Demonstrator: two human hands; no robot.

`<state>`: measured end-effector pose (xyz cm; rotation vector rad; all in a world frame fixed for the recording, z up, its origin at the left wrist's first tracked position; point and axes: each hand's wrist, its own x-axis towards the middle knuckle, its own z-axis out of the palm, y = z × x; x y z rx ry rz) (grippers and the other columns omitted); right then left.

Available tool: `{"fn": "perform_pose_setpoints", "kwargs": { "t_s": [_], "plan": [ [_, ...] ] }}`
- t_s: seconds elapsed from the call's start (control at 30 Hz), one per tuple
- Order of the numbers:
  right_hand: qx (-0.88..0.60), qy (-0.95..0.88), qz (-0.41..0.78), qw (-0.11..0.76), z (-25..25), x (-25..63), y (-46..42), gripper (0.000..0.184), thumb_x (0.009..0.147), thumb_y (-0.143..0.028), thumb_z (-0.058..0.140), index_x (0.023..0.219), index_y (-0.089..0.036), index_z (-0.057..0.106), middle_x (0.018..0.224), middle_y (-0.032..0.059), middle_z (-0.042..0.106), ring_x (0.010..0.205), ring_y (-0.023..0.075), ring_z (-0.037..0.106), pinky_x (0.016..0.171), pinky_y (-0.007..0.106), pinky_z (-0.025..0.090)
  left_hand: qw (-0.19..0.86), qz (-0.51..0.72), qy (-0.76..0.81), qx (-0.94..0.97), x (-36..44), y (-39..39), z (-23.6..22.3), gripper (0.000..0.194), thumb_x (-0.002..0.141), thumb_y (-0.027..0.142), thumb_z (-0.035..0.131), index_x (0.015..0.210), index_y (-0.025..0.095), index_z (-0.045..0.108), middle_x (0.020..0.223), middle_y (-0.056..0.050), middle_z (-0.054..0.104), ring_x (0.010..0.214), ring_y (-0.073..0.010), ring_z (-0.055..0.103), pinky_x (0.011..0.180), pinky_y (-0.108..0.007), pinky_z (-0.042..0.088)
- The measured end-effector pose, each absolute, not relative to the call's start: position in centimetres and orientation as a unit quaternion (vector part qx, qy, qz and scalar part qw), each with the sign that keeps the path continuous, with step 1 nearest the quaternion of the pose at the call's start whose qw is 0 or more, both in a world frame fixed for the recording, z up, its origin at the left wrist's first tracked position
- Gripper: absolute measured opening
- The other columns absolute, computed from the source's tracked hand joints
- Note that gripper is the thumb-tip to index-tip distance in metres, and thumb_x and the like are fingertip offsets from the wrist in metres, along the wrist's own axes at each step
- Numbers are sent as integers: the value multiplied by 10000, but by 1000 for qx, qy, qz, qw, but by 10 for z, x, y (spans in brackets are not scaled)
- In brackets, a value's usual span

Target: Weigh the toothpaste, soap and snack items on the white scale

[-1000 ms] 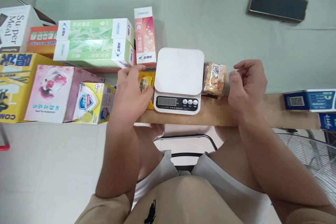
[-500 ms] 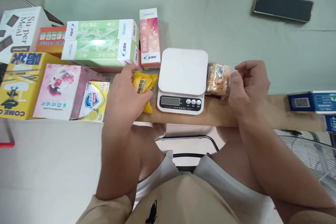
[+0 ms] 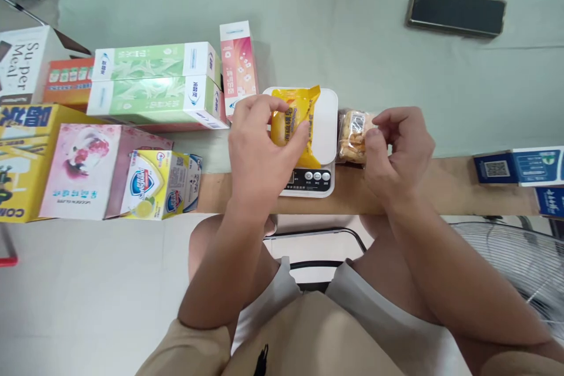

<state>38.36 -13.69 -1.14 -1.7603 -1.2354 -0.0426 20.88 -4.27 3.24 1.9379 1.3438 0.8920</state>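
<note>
Left hand (image 3: 253, 144) grips 1 yellow packet (image 3: 305, 107) over the scale (image 3: 328, 123), not yet released; wrapped bread (image 3: 351, 136) lies beside the scale (right hand (image 3: 402, 147) at its edge, grip unclear).

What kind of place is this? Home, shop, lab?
Likely an indoor tabletop workspace; home or workplace, I can't tell. Clues: a white digital scale at the near edge, a green cloth-covered table, and tiled floor below.

One head-worn view, facing forward and steeply down from above the lap (image 3: 370, 299), left hand (image 3: 258, 155) and right hand (image 3: 396, 153) quite near, table (image 3: 343, 29) extending to upper border
</note>
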Motion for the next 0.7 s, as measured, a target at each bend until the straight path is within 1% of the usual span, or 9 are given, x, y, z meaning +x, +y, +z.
{"fn": "perform_pose_setpoints", "kwargs": {
  "t_s": [0.1,0.2,0.3,0.4,0.47,0.5,0.57,0.63,0.7],
  "plan": [
    [-719,-517,-38,463,-10,383,-138,71,925,-293,546,985,-276,580,800,-6,577,649,163,539,609,349,443,296,343,497,740,210,-42,34,154,887,333,763,987,263,670,1194,-105,655,1089,-261,686,932,-443,604],
    [-709,-529,-80,459,-6,380,-139,57,924,-302,530,958,-273,563,802,4,599,668,178,562,648,371,469,267,346,497,750,198,-42,30,119,937,327,703,1022,257,658,1178,-109,667,1194,-273,650,1052,-452,556],
    [-685,-565,-125,442,0,371,-139,55,897,-277,537,945,-268,562,810,19,655,767,214,646,736,412,490,273,337,522,735,183,-42,19,172,965,347,646,1112,260,627,1259,-99,683,1284,-263,626,1138,-445,508],
    [-684,-594,-132,401,4,358,-140,198,869,-252,569,1062,-282,602,1029,41,781,1109,298,717,927,490,474,325,339,519,715,175,-43,9,283,984,396,610,1228,257,579,1360,-94,678,1343,-253,623,1153,-423,508],
    [-708,-597,-84,368,4,352,-140,301,877,-255,581,1172,-306,607,1244,56,779,1361,362,626,1058,559,425,378,337,502,701,174,-45,9,293,1008,406,574,1262,262,560,1377,-95,689,1323,-243,656,1097,-392,550],
    [-720,-595,-53,353,4,349,-140,330,882,-254,577,1206,-311,605,1278,69,771,1437,385,570,1106,596,395,399,337,495,694,174,-46,11,271,1017,402,558,1249,263,564,1361,-94,706,1293,-237,678,1063,-380,570],
    [-733,-592,-11,336,3,346,-138,331,882,-241,565,1205,-299,610,1166,95,788,1481,405,529,1165,658,335,417,338,492,685,175,-47,15,209,1018,389,551,1172,255,595,1283,-92,747,1206,-229,719,1000,-368,597],
    [-735,-596,1,323,1,345,-136,281,874,-233,561,1145,-284,615,977,89,786,1445,395,566,1192,682,295,410,347,502,678,174,-47,18,139,1007,370,565,1062,255,621,1162,-77,777,1096,-219,740,920,-355,613],
    [-739,-598,-2,311,1,346,-135,218,867,-235,560,1073,-285,609,872,70,764,1388,375,617,1198,675,283,403,351,517,669,173,-47,19,99,1004,338,561,978,266,623,1042,-50,778,987,-203,736,830,-334,606]
  ]
}}
